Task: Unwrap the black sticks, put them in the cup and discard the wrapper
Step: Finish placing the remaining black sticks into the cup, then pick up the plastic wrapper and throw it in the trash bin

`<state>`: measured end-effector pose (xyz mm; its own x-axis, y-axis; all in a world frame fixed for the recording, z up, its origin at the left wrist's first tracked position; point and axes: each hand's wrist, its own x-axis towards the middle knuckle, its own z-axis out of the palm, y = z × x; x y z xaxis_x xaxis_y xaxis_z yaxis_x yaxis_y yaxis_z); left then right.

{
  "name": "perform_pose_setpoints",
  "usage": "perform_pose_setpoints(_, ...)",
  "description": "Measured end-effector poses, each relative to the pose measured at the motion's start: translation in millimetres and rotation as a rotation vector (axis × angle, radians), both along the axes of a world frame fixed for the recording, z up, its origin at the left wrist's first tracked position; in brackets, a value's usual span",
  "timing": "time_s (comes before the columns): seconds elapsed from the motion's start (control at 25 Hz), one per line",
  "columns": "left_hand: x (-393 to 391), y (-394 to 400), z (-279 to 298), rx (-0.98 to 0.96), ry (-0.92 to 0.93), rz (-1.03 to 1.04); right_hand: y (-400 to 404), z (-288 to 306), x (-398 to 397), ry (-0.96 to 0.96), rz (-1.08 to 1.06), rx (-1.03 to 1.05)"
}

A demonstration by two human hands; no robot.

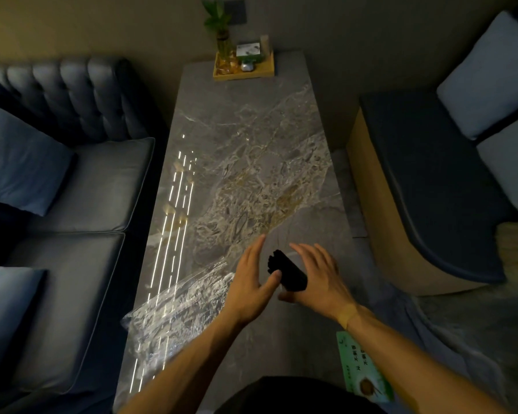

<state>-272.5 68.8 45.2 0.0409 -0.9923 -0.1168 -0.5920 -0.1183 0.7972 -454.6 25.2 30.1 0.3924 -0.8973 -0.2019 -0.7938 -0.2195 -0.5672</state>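
Note:
A short bundle of black sticks is held just above the near part of the marble table. My right hand cradles its near end, thumb underneath and fingers stretched out over it. My left hand is beside the bundle with straight fingers, and its thumb tip touches the sticks' left side. The clear crinkled plastic wrapper lies spread on the table to the left of my left forearm. I see no cup in this view.
A wooden tray with a plant vase and a small box stands at the table's far end. A green printed packet lies at the near right edge. A dark sofa runs along the left, and a bench with cushions stands on the right.

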Motion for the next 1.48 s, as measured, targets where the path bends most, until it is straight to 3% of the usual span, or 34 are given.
perform_pose_setpoints(0.16,10.2,23.2,-20.8,0.228,0.257,0.085,12.6,-6.0,-25.7,-0.080,-0.028,0.063)
perform_pose_setpoints(0.28,4.2,36.0,-34.6,0.350,0.250,0.052,21.3,-10.7,-38.7,-0.151,-0.110,0.161)
perform_pose_setpoints(0.52,-13.3,28.1,-35.3,0.262,0.181,0.038,28.7,-16.4,-44.2,-0.305,-0.196,0.235)
perform_pose_setpoints(0.8,-8.4,15.5,-34.3,0.224,-0.033,0.071,16.3,-17.1,-31.4,-0.241,-0.204,0.210)
perform_pose_setpoints(1.12,4.6,22.2,-38.8,0.273,0.075,0.156,18.8,-18.0,-29.6,-0.327,-0.258,0.342)
perform_pose_setpoints(1.24,15.6,37.9,-45.8,0.312,0.096,0.174,32.9,-22.5,-40.7,-0.147,-0.270,0.341)
perform_pose_setpoints(1.48,76.9,75.4,-50.5,0.342,-0.130,-0.066,63.2,-24.9,-31.2,0.217,0.058,0.360)
